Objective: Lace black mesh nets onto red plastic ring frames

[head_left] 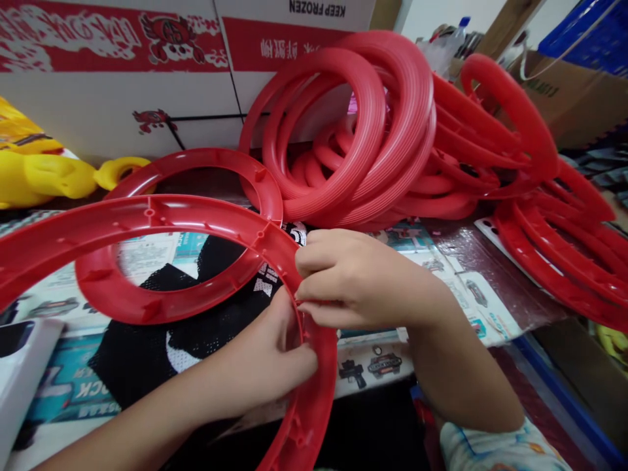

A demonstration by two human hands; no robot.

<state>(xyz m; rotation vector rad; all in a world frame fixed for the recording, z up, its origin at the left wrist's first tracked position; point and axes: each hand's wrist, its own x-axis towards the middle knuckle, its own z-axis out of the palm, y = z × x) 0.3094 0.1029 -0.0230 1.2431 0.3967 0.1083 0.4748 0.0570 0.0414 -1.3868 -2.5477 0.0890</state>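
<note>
A large red plastic ring is held close to the camera, its hollow ribbed underside facing me. My left hand reaches through the ring and grips its right rim from inside, thumb against the plastic. My right hand has its fingers curled and pinched on the same rim from the outside, just above the left hand. A second red ring lies flat on the table behind the held one.
A leaning pile of several red rings fills the back centre and right. White-and-red cartons stand behind. Yellow plastic toys lie at the far left. Printed toy packaging and a black printed cloth cover the table.
</note>
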